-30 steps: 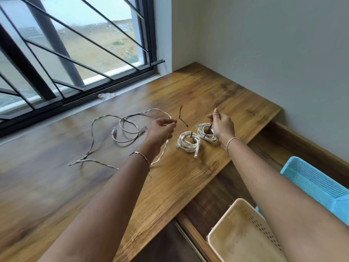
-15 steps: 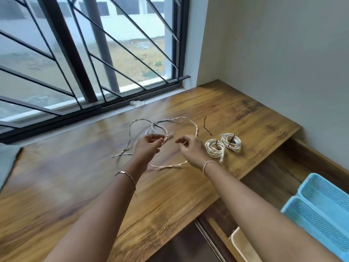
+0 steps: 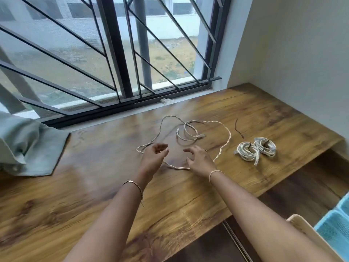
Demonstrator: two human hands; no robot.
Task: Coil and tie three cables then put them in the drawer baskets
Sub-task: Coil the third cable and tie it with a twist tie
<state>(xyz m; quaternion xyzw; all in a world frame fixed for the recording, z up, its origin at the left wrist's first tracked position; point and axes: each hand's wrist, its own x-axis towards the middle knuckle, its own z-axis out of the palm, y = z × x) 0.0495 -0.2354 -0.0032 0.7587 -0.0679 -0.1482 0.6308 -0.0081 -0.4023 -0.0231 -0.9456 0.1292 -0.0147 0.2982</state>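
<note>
On the brown wooden desktop [image 3: 188,195], head view: two tied white cable coils [image 3: 245,154] done, not yet basketed. Third long white cable [image 3: 190,133] sprawled loose by left hand [image 3: 154,155] and right hand [image 3: 198,159], fingers apart, gripping nothing. Spare black tie [image 3: 238,130] near. Cream plastic basket [image 3: 302,227] waiting lower right.

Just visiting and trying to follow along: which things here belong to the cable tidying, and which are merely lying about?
Part of the job: loose cable, left tied coil, right tied coil, black tie, cream basket, blue basket, left hand and right hand, both empty.

Just lying about: grey-green cloth, white scrap by the window.
</note>
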